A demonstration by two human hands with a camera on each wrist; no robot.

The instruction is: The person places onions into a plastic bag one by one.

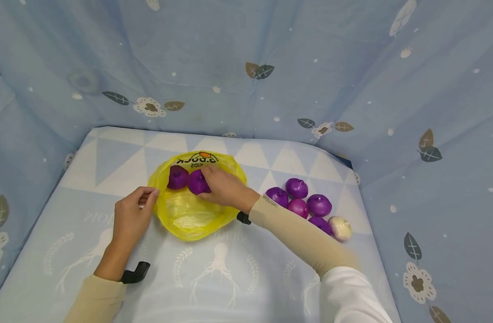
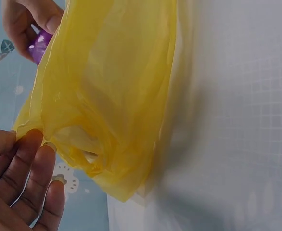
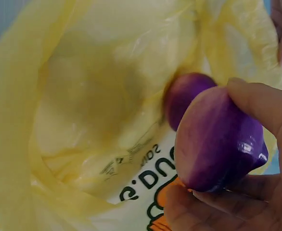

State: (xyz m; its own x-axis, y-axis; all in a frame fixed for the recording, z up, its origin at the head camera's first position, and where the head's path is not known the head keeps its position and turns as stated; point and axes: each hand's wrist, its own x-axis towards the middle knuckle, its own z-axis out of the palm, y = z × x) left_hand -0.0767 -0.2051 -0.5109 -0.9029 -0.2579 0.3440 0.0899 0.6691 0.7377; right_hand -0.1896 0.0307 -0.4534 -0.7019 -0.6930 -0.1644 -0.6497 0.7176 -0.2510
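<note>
A yellow plastic bag (image 1: 190, 215) lies on the patterned table cover, its mouth facing left. My left hand (image 1: 133, 211) pinches the bag's edge (image 2: 35, 132) and holds it up. My right hand (image 1: 222, 186) grips a purple onion (image 1: 197, 181) just inside the bag's mouth; the right wrist view shows my fingers (image 3: 261, 106) curled around this onion (image 3: 218, 139). A second purple onion (image 1: 177, 176) sits inside the bag beside it, also visible as a dark onion (image 3: 186, 96) behind the held one.
To the right lies a cluster of several purple onions (image 1: 296, 187) and one pale onion (image 1: 340, 227) near the table's right edge. Blue leaf-print fabric walls (image 1: 246, 67) enclose the table on three sides.
</note>
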